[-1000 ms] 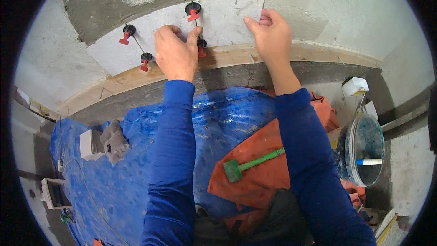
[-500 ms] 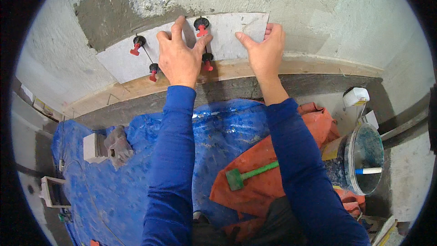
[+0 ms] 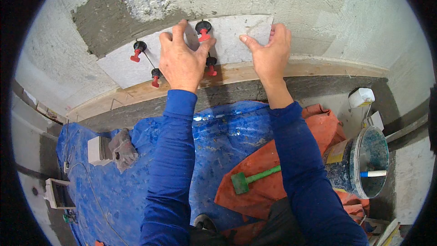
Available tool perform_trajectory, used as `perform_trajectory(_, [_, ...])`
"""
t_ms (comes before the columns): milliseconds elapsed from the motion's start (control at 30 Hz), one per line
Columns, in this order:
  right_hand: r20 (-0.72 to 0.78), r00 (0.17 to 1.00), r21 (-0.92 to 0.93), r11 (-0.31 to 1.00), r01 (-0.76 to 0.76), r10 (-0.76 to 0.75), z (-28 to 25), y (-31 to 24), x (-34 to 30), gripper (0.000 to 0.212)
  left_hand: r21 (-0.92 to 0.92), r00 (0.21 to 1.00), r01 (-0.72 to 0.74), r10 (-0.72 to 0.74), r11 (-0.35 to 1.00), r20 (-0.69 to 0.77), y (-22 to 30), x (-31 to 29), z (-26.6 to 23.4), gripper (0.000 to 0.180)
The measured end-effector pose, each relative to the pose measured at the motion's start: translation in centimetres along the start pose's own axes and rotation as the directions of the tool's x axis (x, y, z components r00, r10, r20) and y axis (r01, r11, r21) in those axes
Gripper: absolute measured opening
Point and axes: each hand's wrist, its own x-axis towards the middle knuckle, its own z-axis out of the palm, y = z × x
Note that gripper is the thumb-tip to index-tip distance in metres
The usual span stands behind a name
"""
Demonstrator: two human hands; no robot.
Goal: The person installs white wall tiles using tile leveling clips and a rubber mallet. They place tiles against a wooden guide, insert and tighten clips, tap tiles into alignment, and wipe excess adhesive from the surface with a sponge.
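A row of pale grey tiles [image 3: 234, 45] stands against the rough wall, just above a wooden strip [image 3: 314, 65]. Black-and-red tile levelling clips [image 3: 203, 31] sit in pairs along two of the joints. My left hand [image 3: 182, 64] rests on the middle of the row with fingers spread. Its fingertips reach the top edge and its thumb lies by the upper right clip. At the row's right end, my right hand [image 3: 274, 57] holds the tile edge, thumb on the face and fingers bent round the side. Their tips are partly hidden.
Blue sheeting [image 3: 218, 150] covers the floor, with an orange cloth [image 3: 255, 198] bearing a green mallet [image 3: 240, 183]. A dirty bucket [image 3: 357, 159] lies tipped at right, near a white container [image 3: 362, 96]. White boxes [image 3: 98, 150] and a plastic bag [image 3: 123, 150] lie at left.
The view has shifted slightly, so the scene sits a little lower and farther right. Both hands stay at the same places on the tiles.
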Motion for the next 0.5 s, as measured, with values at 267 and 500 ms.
perform_trajectory(267, [0.029, 0.993, -0.066, 0.991, 0.115, -0.113, -1.0, 0.5, 0.2, 0.059, -0.077, 0.998, 0.049, -0.045, 0.996, 0.045, 0.6, -0.5, -0.9, 0.069])
perform_trajectory(500, [0.214, 0.976, -0.05, 0.997, 0.061, -0.049, -4.7, 2.1, 1.7, 0.046, -0.431, 0.999, 0.034, -0.042, 0.902, -0.009, -3.0, -4.5, -0.6, 0.034])
